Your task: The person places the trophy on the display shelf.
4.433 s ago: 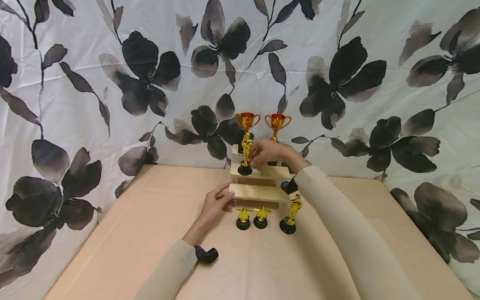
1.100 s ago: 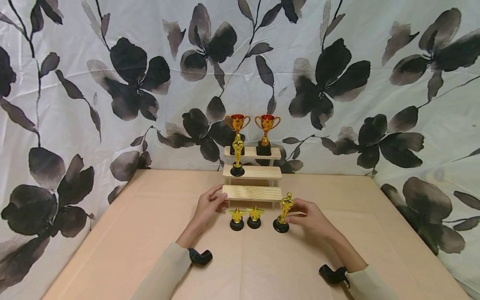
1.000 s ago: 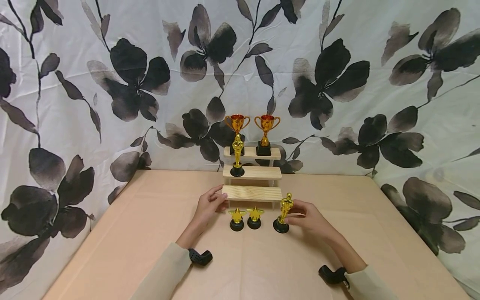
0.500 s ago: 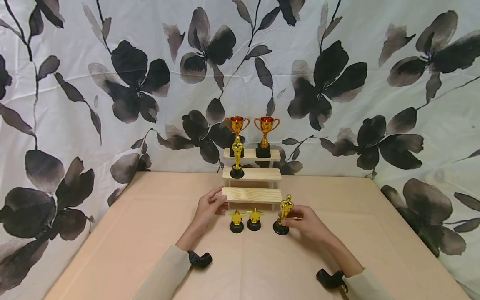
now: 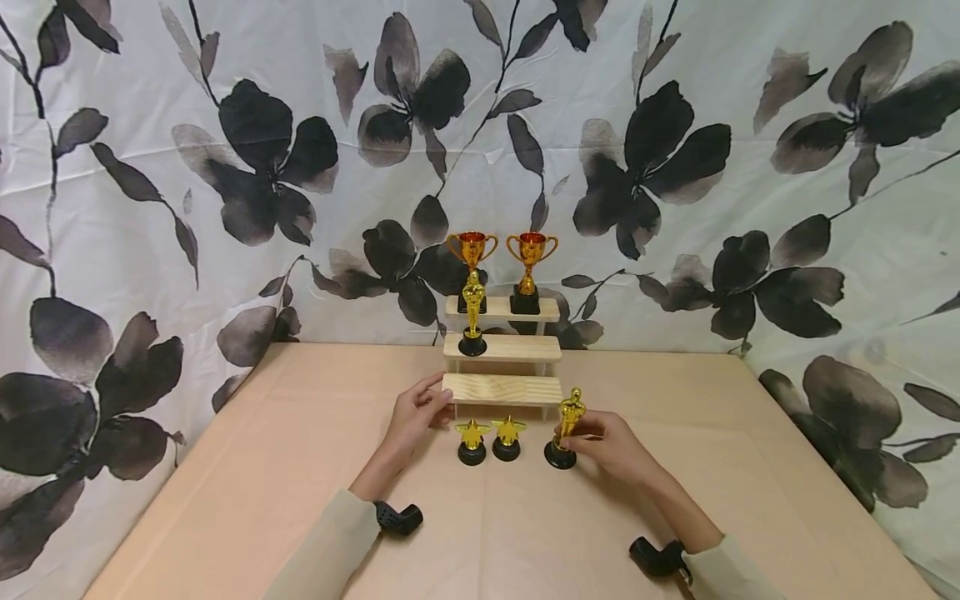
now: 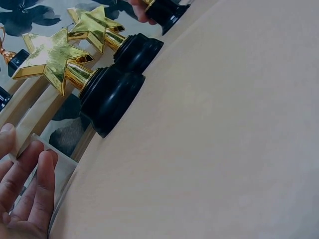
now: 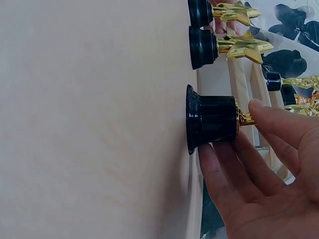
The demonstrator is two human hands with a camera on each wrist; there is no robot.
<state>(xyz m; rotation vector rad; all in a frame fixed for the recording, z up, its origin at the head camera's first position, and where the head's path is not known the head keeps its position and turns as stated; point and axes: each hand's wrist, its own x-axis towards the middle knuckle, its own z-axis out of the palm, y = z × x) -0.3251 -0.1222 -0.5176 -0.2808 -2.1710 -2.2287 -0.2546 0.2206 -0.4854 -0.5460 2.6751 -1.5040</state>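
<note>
My right hand [image 5: 617, 446] pinches a gold statuette trophy [image 5: 573, 408] low on its figure, thumb in front and fingers behind. Its black base [image 7: 214, 118] stands on the table in the right wrist view. At the left end of a three-tier wooden display stand [image 5: 517, 388], my left hand [image 5: 414, 412] grips the lowest tier, the thumb [image 6: 6, 139] at the board's edge. Two gold star trophies, a left one [image 5: 472, 437] and a right one [image 5: 507, 435], stand in front of the stand, between my hands.
Another statuette trophy [image 5: 473, 302] stands on the middle tier's left side. On the top tier are a left cup trophy [image 5: 472, 247], partly hidden by that statuette, and a right cup trophy [image 5: 530, 254]. A floral cloth [image 5: 480, 167] hangs behind the peach-covered table [image 5: 480, 533].
My right hand has come down from the middle tier to the front right statuette, and its fingers have closed round it. My left hand keeps its place on the stand.
</note>
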